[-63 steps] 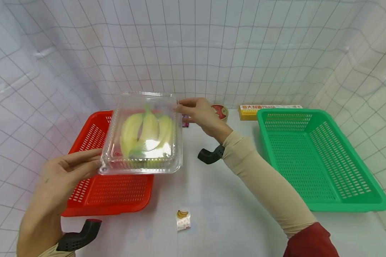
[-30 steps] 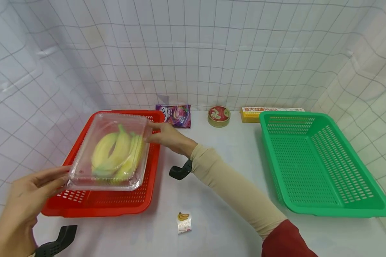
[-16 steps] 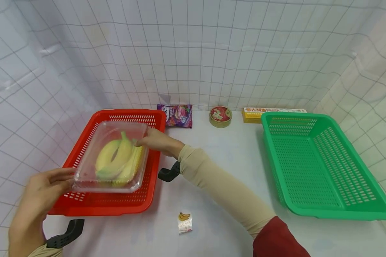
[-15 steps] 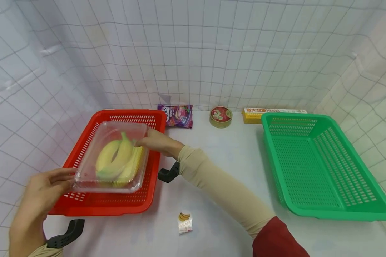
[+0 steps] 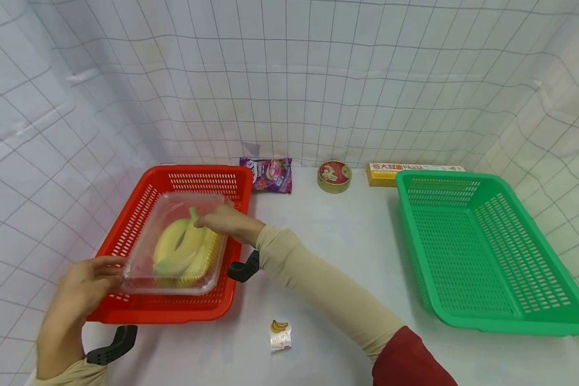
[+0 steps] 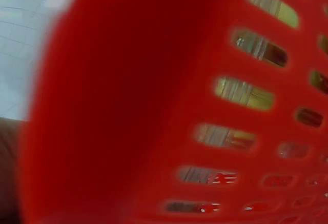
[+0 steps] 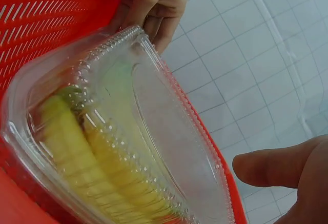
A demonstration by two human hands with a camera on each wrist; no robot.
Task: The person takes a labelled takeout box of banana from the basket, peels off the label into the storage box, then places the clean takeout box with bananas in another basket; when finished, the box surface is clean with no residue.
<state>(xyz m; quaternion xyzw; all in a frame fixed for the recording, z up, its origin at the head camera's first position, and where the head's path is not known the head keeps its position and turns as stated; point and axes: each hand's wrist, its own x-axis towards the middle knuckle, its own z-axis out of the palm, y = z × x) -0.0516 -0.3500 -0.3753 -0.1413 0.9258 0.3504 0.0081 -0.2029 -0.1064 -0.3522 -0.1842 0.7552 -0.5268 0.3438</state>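
Note:
A clear plastic clamshell box [image 5: 140, 241] with bananas [image 5: 185, 246] inside lies in the red basket [image 5: 173, 316], slightly tilted. At the box's near left corner, my left hand [image 5: 82, 287] holds the edge between its fingers and thumb. My right hand [image 5: 229, 221] is over the box's right side. Its thumb [image 7: 271, 167] sticks out straight and stands apart from the lid in the right wrist view; its other fingers are hidden there. The red basket wall [image 6: 128, 106] fills most of the left wrist view and hides most of the left hand.
A green basket [image 5: 417, 257] stands at the right. Along the back lie a purple snack bag [image 5: 272, 174], a round tin [image 5: 334, 177] and a yellow pasta box [image 5: 381, 176]. A small banana label [image 5: 280, 336] lies near the front. White gridded curtain [image 5: 294, 80] surrounds the table.
Both hands have brought the clamshell box of bananas down and left into the red basket. Over the last half second it has sunk lower, and the right thumb now reaches further over it.

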